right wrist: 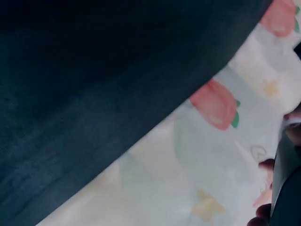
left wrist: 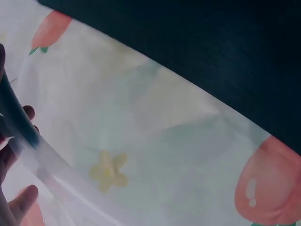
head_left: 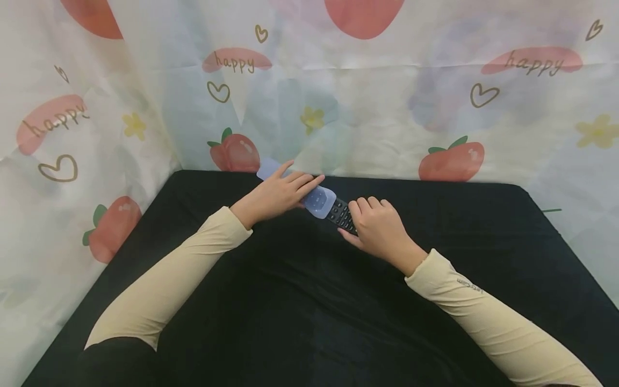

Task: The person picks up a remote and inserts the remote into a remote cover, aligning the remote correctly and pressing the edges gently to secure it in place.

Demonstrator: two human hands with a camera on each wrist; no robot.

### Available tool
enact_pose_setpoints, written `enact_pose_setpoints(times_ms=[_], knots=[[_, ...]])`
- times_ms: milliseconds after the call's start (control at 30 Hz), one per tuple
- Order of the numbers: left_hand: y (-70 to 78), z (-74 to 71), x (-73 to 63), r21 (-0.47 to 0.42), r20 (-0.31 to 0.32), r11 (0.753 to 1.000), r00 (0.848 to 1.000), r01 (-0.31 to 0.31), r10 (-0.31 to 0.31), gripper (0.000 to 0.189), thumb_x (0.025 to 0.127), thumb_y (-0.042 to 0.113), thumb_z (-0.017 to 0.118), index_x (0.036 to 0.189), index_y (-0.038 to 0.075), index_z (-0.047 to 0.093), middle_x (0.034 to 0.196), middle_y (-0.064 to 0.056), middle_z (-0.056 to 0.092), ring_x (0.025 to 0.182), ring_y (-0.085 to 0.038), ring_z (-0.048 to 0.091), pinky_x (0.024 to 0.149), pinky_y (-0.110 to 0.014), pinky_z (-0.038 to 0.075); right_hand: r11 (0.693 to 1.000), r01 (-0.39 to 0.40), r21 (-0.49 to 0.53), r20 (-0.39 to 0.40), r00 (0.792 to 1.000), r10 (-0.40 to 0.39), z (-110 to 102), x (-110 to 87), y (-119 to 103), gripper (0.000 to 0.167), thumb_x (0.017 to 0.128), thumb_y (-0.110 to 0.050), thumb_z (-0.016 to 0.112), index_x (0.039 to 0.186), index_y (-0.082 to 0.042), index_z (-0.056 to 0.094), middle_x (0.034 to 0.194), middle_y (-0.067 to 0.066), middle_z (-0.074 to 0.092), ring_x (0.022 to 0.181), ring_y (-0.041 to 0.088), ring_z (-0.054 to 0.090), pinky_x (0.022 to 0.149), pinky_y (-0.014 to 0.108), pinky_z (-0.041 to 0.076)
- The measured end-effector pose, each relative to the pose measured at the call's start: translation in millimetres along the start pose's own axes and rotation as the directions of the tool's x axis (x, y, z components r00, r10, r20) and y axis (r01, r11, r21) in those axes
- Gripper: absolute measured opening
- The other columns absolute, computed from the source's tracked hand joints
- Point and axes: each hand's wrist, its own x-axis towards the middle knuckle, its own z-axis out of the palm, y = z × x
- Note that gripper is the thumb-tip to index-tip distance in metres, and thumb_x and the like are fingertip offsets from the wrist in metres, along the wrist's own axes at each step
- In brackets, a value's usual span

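Note:
A black remote control (head_left: 342, 216) with rows of buttons is held up over the black cloth, partly inside a translucent bluish sleeve-like cover (head_left: 320, 202). My left hand (head_left: 275, 196) holds the covered part from above, its fingers spread across it. The bare button end is gripped by my right hand (head_left: 379, 226), with the thumb below. In the left wrist view, the loose part of the cover (left wrist: 70, 183) extends beyond the dark remote (left wrist: 16, 113), with fingertips on both sides. In the right wrist view, only part of the remote (right wrist: 288, 197) and a few fingertips show at the edge.
A table under black cloth (head_left: 300, 312) spreads below both forearms. Behind it and to the left hangs a pale curtain (head_left: 377, 107) printed with fruit, flowers and hearts. A thin green line (head_left: 551, 210) shows beyond the table's right edge.

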Motion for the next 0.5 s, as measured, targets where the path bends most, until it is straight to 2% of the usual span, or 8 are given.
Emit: enact_pose_setpoints(times_ms=[100,167,267,333,367,400,433,500], knots=[[-3.1,1.0,2.4,0.005,0.042,1.0,0.999,-0.024,0.024,0.073,0.086,0.04,0.064,0.147,0.016,0.032,0.133,-0.002,0.053,0.125,-0.018,0.049,0.114,-0.047,0.025,1.0,-0.014,0.016,-0.001,1.0,0.014,5,-2.2,-3,0.053,0.072,-0.05,0.071,0.084,0.0,0.058,0.07,0.011,0.062,0.059,0.024,0.058,0.049,0.033,0.046],[-2.3,1.8,4.3,-0.015,0.052,1.0,0.999,-0.007,0.008,0.071,0.087,0.038,0.064,0.147,0.017,0.032,0.138,-0.003,0.05,0.128,-0.019,0.046,0.114,-0.046,0.024,0.999,-0.033,0.039,-0.013,0.999,0.034,7,-3.9,-4,0.052,0.072,-0.05,0.07,0.081,0.0,0.058,0.066,0.009,0.06,0.054,0.023,0.056,0.047,0.032,0.044],[3.6,3.0,7.5,-0.031,0.021,0.997,0.997,0.076,-0.075,0.067,0.088,0.035,0.063,0.146,0.016,0.034,0.143,-0.005,0.045,0.133,-0.02,0.041,0.115,-0.044,0.024,0.993,-0.079,0.088,-0.051,0.995,0.083,9,-4.2,-5,0.049,0.073,-0.048,0.069,0.078,-0.001,0.057,0.062,0.009,0.058,0.05,0.022,0.054,0.045,0.033,0.043],[11.1,3.7,9.7,-0.037,-0.04,0.985,0.985,0.167,-0.169,0.064,0.088,0.031,0.064,0.143,0.013,0.038,0.143,-0.008,0.045,0.133,-0.023,0.04,0.114,-0.044,0.025,0.988,-0.109,0.11,-0.082,0.99,0.118,9,-3.2,-5,0.048,0.073,-0.047,0.067,0.075,-0.001,0.056,0.06,0.009,0.057,0.048,0.022,0.053,0.044,0.034,0.043],[15.7,4.3,10.8,-0.039,-0.079,0.974,0.971,0.222,-0.224,0.061,0.088,0.03,0.064,0.141,0.011,0.04,0.141,-0.009,0.046,0.132,-0.024,0.041,0.113,-0.044,0.026,0.986,-0.122,0.117,-0.096,0.986,0.134,9,-2.4,-5,0.047,0.074,-0.047,0.067,0.074,-0.001,0.056,0.059,0.009,0.056,0.048,0.022,0.053,0.043,0.034,0.042],[20.8,4.8,11.7,-0.047,-0.124,0.959,0.951,0.279,-0.282,0.059,0.087,0.029,0.066,0.138,0.009,0.043,0.138,-0.011,0.047,0.13,-0.025,0.042,0.112,-0.044,0.028,0.983,-0.135,0.123,-0.11,0.983,0.149,8,-1.7,-5,0.047,0.074,-0.047,0.066,0.073,-0.001,0.056,0.058,0.009,0.056,0.047,0.023,0.052,0.043,0.034,0.042],[26.1,5.2,12.5,-0.054,-0.168,0.94,0.925,0.336,-0.34,0.058,0.085,0.03,0.067,0.134,0.007,0.047,0.134,-0.012,0.049,0.126,-0.026,0.044,0.111,-0.044,0.03,0.982,-0.147,0.122,-0.123,0.979,0.162,8,-1.0,-5,0.047,0.074,-0.047,0.066,0.072,-0.001,0.055,0.057,0.009,0.055,0.046,0.023,0.052,0.042,0.034,0.041],[36.6,6.3,14.0,-0.075,-0.246,0.895,0.861,0.441,-0.445,0.053,0.081,0.032,0.068,0.123,0.004,0.052,0.122,-0.013,0.054,0.116,-0.027,0.048,0.106,-0.043,0.034,0.978,-0.171,0.123,-0.145,0.971,0.188,6,0.2,-7,0.047,0.073,-0.047,0.066,0.071,-0.001,0.054,0.054,0.009,0.053,0.045,0.023,0.051,0.041,0.034,0.04]])
